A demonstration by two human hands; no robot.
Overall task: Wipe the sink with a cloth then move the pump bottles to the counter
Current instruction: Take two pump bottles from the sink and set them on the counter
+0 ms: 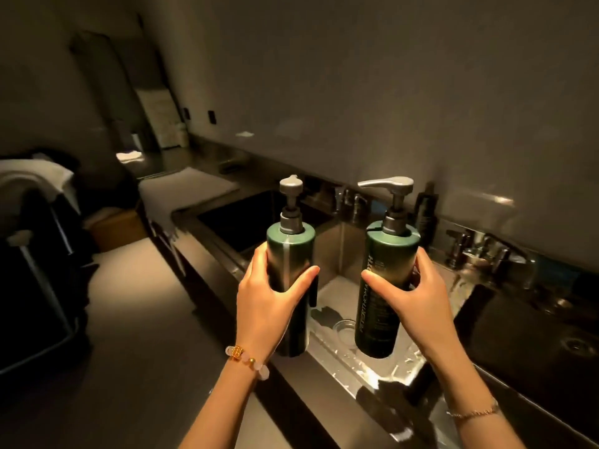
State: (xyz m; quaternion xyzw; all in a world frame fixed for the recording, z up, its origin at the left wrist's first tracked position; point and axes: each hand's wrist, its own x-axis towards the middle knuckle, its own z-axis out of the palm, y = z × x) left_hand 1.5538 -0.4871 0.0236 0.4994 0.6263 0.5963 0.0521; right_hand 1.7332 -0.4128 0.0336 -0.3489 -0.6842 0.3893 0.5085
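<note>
Holding 2 green pump bottles upright above the sink [372, 361]: left hand [265, 299] fingers wrap the left bottle [290, 254], right hand [418, 296] the right bottle [387, 270]. Smooth, probably slippery and heavy; mid-body grip suits, not the pumps.

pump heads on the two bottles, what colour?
Grey on both pump bottles, bodies dark green; head view.

Left pump bottle [289, 280] base behind wrist; label text part-hidden under right hand [418, 296]; far counter [201, 163] items blurred.
</note>
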